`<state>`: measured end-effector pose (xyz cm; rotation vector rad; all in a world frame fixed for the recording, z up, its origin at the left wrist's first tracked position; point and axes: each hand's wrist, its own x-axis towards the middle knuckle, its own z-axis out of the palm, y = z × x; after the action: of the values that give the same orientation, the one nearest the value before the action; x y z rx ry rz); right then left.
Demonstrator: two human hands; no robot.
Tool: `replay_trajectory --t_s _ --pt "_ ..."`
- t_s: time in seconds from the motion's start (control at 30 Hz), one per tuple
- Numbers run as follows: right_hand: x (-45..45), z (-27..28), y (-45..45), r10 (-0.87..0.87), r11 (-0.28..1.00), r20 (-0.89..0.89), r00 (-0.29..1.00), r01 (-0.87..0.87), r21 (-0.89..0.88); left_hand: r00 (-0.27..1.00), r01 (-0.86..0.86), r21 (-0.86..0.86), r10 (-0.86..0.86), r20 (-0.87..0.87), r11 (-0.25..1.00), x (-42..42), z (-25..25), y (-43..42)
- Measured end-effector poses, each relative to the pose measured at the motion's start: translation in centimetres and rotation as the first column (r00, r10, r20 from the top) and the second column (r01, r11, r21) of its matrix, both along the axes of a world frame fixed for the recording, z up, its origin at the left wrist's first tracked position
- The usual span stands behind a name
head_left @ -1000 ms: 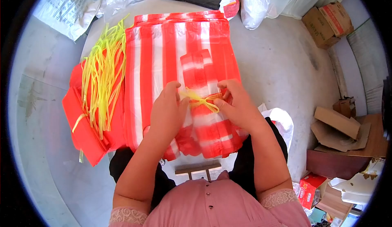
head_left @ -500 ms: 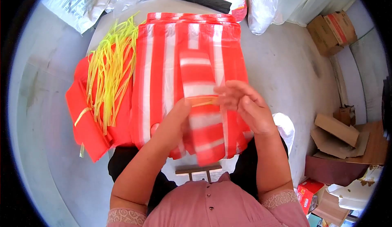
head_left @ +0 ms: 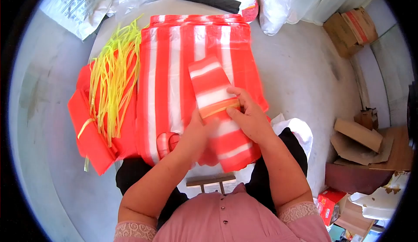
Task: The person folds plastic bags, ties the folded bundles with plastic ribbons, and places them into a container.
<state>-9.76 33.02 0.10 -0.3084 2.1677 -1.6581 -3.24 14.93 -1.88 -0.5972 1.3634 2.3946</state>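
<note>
Mostly, a striped red-and-white stack (head_left: 167, 72) fills the centre of the frame. Folded red material (head_left: 96, 144) lies at centre left, yellow strips (head_left: 112, 81) draped over it. On the stack, right of centre, sits a slim striped bundle (head_left: 227, 128). My right grip (head_left: 251, 118) pinches its right edge; my left grip (head_left: 193, 138) blurs at its left, closure unclear. A yellow band (head_left: 214, 111) crosses the bundle.

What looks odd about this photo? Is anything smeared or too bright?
Head view: black corners and a bowed scene, as through a very wide lens; head view: the left hand smears at the fingers, probably from motion, while the right hand looks sharper; head view: the white plastic bag by the right knee looks nearly washed out.
</note>
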Motion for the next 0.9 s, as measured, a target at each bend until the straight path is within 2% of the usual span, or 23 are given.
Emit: replay_trajectory --t_s 0.1,0.13,0.2,0.23,0.3,0.4,0.5,0.6,0.63,0.7,0.73,0.77,0.8,0.9 --pt "-0.5 -1.1 0.8 -0.176 0.959 0.084 0.981 0.190 -0.209 0.987 0.120 -0.068 -0.126 -0.097 0.990 0.7 0.1 1.4" --pt "-0.7 -1.3 1.0 -0.222 0.949 0.065 0.973 0.231 -0.216 0.974 0.167 -0.092 -0.179 -0.142 0.982 0.8 0.1 1.8" --pt "-0.8 -1.3 1.4 -0.313 0.922 0.026 0.949 0.311 -0.230 0.966 0.239 -0.175 -0.253 -0.061 0.955 1.0 -0.6 2.6" --pt "-0.7 -1.1 1.7 -0.271 0.936 0.013 0.962 0.267 -0.227 0.958 0.276 -0.215 -0.286 -0.020 0.937 1.0 -0.8 2.9" --pt "-0.4 -0.3 2.5 -0.185 0.959 -0.012 0.983 0.178 -0.222 0.966 0.247 -0.170 -0.256 -0.032 0.954 1.1 -0.6 3.1" --pt "0.0 -0.5 4.3 0.014 0.998 0.015 1.000 -0.013 -0.058 0.961 0.269 -0.168 -0.275 -0.012 0.948 0.9 -0.9 2.8" --pt "0.1 -0.2 5.0 0.117 0.993 0.001 0.993 -0.117 -0.029 0.956 0.283 -0.198 -0.293 -0.025 0.939 1.0 -0.7 3.2" --pt "-0.5 1.1 5.5 0.020 0.995 0.077 0.997 -0.012 -0.098 0.963 0.265 -0.293 -0.268 0.031 0.919 1.1 1.4 3.5" --pt "-0.9 1.2 6.0 -0.018 0.998 0.053 0.998 0.021 -0.055 0.966 0.257 -0.335 -0.249 0.066 0.907 1.1 1.9 3.4" --pt "-1.7 1.3 7.6 -0.090 0.996 0.003 0.996 0.089 0.029 0.923 0.092 -0.717 -0.329 -0.199 0.691 0.8 1.5 1.7" --pt "-2.1 1.1 8.3 -0.056 0.985 -0.189 0.980 0.085 0.150 0.864 -0.045 -0.839 -0.401 -0.305 0.542 0.6 1.3 0.4" --pt "-2.2 0.9 9.0 -0.070 0.981 -0.211 0.975 0.106 0.163 0.796 -0.227 -0.911 -0.473 -0.378 0.345 -0.2 1.5 -0.9" --pt "-2.3 0.7 9.6 -0.085 0.976 -0.234 0.969 0.128 0.175 0.716 -0.415 -0.899 -0.559 -0.418 0.141 -1.3 1.7 -2.2" --pt "-2.2 1.1 10.9 -0.133 0.957 -0.237 0.962 0.187 0.222 0.791 -0.426 -0.844 -0.586 -0.174 -0.325 -3.2 2.3 -4.9"
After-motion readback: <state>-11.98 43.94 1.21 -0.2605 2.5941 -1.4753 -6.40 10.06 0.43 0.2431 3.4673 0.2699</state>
